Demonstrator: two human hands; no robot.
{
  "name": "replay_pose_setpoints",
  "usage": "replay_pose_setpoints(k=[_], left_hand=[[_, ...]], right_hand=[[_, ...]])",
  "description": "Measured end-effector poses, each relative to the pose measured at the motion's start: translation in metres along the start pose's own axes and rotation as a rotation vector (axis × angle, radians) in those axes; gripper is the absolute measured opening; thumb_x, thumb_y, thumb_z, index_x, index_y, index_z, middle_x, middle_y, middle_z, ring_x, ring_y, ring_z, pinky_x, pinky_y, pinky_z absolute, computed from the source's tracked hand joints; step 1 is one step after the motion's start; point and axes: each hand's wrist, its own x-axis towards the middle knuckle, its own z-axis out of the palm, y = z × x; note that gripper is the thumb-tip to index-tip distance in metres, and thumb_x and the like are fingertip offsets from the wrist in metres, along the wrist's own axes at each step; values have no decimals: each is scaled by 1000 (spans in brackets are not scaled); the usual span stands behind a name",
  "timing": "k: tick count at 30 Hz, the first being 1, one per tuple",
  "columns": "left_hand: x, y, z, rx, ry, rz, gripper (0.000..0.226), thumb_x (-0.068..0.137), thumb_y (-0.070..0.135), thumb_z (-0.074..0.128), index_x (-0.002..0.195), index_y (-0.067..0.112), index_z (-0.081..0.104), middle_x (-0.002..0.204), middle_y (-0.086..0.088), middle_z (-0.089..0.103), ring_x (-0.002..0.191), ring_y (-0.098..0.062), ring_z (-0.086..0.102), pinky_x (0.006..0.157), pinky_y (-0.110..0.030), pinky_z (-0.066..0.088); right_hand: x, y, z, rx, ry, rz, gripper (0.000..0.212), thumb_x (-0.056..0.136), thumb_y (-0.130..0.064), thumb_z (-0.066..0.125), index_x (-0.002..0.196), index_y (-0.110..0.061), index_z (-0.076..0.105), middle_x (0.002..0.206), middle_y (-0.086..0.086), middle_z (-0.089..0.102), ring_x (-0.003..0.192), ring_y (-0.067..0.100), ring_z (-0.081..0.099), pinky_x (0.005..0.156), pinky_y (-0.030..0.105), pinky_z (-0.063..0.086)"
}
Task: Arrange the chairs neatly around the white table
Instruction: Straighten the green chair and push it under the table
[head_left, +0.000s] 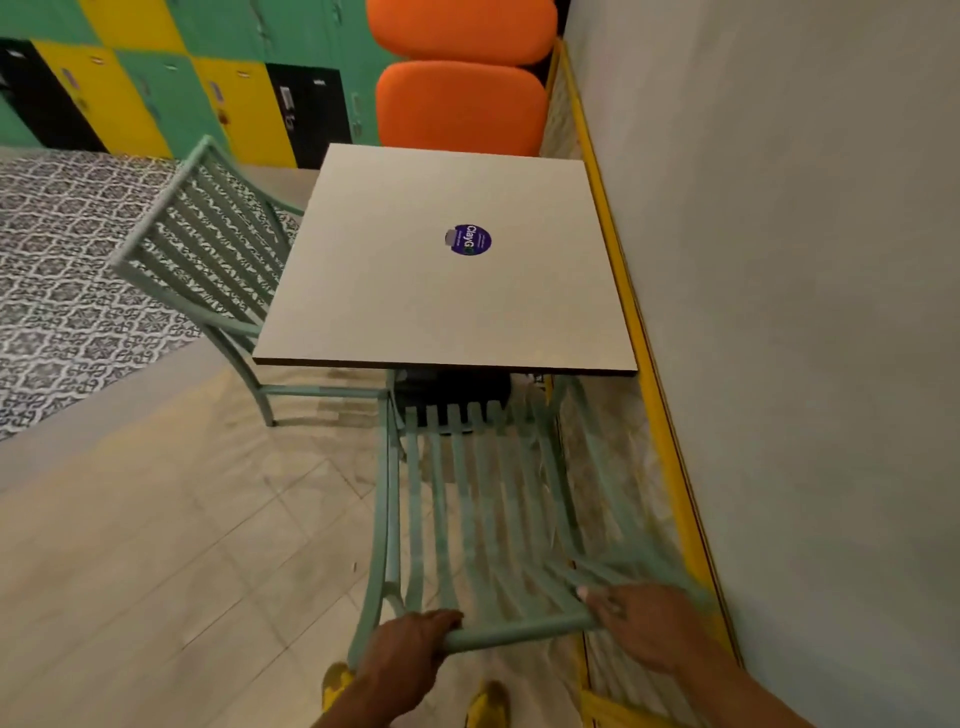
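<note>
— Mint-green metal up close: near chair (483, 525), slatted, blurred with motion. Gripped by what?
— Left hand (410, 647) curled round the top rail of its back; right hand (641, 626) at the rail's other end, fingers part-spread, grip hard to tell through blur.
— Placed where?
— Front of seat just under the near edge of the white table (447, 260), close to the yellow ledge (623, 291) by the wall.
— Step in hand?
— Likely sliding this chair in. Next: push straight, square to the edge.
— Farther off?
— Second green chair (208, 244) at the table's left side, angled; orange cushions (462, 104) beyond; coloured lockers (156, 93) behind.
</note>
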Motion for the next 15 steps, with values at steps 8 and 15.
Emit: replay_pose_setpoints(k=[8,15], left_hand=[[5,-2,14,53,3,-41,53,95,28,56,139,55,48,126,15,71,114,-13,69,101,-34,54],[10,-3,13,100,-31,-61,60,94,20,59,138,59,46,128,15,69,115,-16,68,104,-40,52]], right_hand=[[-26,-2,11,70,-33,-108,89,64,-110,29,146,-77,22,158,-25,43,143,12,44,118,41,36],[-21,6,16,37,-70,-123,103,54,-106,54,148,-71,28,148,-31,40,137,9,46,116,39,40]])
